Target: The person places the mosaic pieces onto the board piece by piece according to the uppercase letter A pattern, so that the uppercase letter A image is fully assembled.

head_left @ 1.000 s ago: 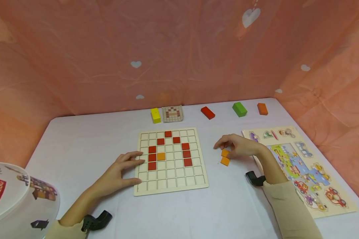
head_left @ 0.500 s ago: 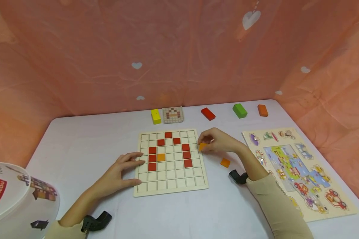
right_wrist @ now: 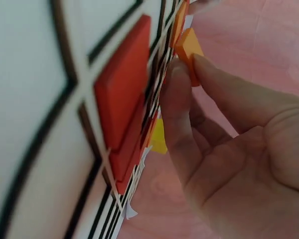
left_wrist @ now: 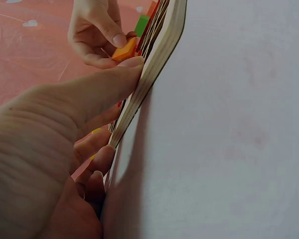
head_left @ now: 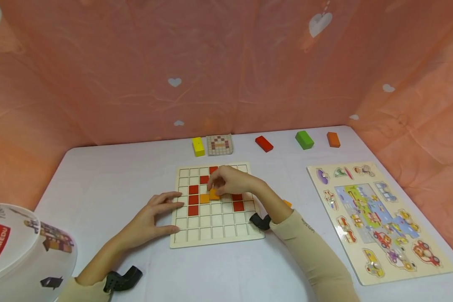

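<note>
A square wooden grid board (head_left: 217,231) lies in front of me in the head view. Several red tiles (head_left: 193,200) and one orange tile (head_left: 204,199) sit in its cells. My right hand (head_left: 235,181) pinches another orange tile (right_wrist: 191,55) between thumb and fingers, over the cell just right of the placed orange one. In the right wrist view this tile is tilted. My left hand (head_left: 145,218) touches the board's left edge with extended fingers and thumb. Past my right forearm, part of a loose orange tile (head_left: 287,203) shows on the table. The right arm hides some red tiles.
A patterned card (head_left: 219,145) lies at the back beside a yellow block (head_left: 198,147). Further right are red (head_left: 264,144), green (head_left: 304,140) and orange blocks. A picture puzzle board (head_left: 394,277) lies on the right. A white bucket (head_left: 58,256) stands at front left.
My right hand picked up one of two loose orange tiles at the right and carried it left over the grid board. My left hand has stayed at the board's edge.
</note>
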Demonstrator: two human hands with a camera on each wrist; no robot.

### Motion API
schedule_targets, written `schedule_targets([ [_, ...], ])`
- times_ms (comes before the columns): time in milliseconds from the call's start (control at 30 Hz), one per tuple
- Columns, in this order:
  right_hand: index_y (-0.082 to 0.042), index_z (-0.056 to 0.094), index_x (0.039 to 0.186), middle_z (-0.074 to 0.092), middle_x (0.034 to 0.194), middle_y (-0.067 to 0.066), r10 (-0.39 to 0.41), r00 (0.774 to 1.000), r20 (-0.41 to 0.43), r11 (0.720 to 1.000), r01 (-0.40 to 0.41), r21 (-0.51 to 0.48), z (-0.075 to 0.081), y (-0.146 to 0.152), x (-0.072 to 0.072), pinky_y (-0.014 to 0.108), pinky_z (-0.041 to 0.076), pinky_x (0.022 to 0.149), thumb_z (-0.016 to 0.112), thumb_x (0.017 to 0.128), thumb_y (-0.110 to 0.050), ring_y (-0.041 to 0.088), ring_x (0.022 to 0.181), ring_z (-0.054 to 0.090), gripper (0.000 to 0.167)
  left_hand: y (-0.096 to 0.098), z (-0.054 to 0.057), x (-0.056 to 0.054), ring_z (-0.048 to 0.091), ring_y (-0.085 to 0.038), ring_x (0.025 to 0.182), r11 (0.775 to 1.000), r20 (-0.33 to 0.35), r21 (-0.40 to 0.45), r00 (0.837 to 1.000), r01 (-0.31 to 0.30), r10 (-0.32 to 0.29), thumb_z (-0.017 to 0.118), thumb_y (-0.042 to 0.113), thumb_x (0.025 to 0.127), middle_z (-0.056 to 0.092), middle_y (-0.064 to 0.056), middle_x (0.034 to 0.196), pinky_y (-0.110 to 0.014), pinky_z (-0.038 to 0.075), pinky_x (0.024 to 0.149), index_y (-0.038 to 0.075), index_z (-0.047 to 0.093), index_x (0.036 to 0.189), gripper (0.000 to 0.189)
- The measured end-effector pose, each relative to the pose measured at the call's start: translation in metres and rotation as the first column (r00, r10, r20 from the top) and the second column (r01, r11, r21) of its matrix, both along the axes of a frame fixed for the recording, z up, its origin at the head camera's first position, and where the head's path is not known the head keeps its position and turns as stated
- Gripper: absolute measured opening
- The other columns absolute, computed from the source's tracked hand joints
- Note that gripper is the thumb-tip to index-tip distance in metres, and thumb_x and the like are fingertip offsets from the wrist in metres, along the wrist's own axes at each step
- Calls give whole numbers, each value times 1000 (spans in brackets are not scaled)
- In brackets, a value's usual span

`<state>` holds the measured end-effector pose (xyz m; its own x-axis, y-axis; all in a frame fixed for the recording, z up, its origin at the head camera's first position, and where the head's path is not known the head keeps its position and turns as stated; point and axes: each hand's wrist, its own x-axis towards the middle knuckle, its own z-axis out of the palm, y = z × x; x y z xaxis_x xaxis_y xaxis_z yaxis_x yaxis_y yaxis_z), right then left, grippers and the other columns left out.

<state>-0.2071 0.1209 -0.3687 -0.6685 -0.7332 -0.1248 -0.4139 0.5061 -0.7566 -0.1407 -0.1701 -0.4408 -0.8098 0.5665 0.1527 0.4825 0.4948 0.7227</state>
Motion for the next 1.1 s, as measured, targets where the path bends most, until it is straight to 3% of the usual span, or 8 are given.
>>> schedule_targets([
  [267, 4, 71, 97, 67, 92, 11, -29, 1000, 6, 999, 28, 30, -1, -4, 2, 20, 44, 69, 68, 88, 10, 13, 77, 51, 11, 0, 2, 1, 38, -29, 134, 1000, 8, 5, 1000, -4, 4, 87, 25, 77, 45, -6, 149, -59, 33, 104, 9, 66, 130, 60],
  [433, 2, 72, 91, 67, 86, 7, -32, 999, -33, 997, 34, 69, 0, -6, 2, 21, 44, 70, 70, 87, 7, 14, 77, 51, 7, 1, 2, 2, 39, -30, 133, 1000, -3, 13, 1000, -3, 3, 87, 27, 78, 47, -7, 148, -60, 34, 103, 9, 67, 130, 59],
  [600, -1, 74, 94, 67, 86, 1, -96, 994, -46, 989, 100, 109, 5, -3, 5, 22, 45, 72, 71, 90, 1, 15, 80, 53, 6, 2, 2, 1, 40, -30, 132, 1000, -3, 14, 1000, 0, 0, 86, 28, 79, 47, -7, 147, -60, 34, 103, 9, 67, 130, 58],
  [767, 1, 74, 99, 67, 89, 3, -168, 984, -54, 981, 172, 85, 10, 14, 12, 24, 47, 72, 69, 92, -2, 17, 80, 55, 9, 2, 1, -1, 38, -28, 134, 1000, 7, 4, 1000, -1, 1, 87, 25, 77, 45, -5, 149, -57, 34, 104, 10, 66, 130, 60],
  [900, -1, 73, 104, 67, 93, 3, -264, 963, -43, 964, 266, 30, 6, 44, 26, 26, 49, 75, 69, 92, -3, 18, 84, 56, 13, 3, 1, -1, 37, -28, 135, 1000, 16, 9, 1000, 7, -8, 87, 26, 77, 44, -5, 150, -58, 33, 105, 9, 66, 131, 60],
  [1100, 1, 69, 113, 68, 105, 9, -397, 916, -53, 917, 393, -65, -3, 99, 67, 38, 50, 87, 70, 90, 0, 24, 96, 58, 24, 4, 0, -1, 39, -26, 133, 1000, 18, -5, 1000, 5, -5, 86, 29, 78, 44, -4, 150, -56, 34, 105, 10, 65, 132, 61],
])
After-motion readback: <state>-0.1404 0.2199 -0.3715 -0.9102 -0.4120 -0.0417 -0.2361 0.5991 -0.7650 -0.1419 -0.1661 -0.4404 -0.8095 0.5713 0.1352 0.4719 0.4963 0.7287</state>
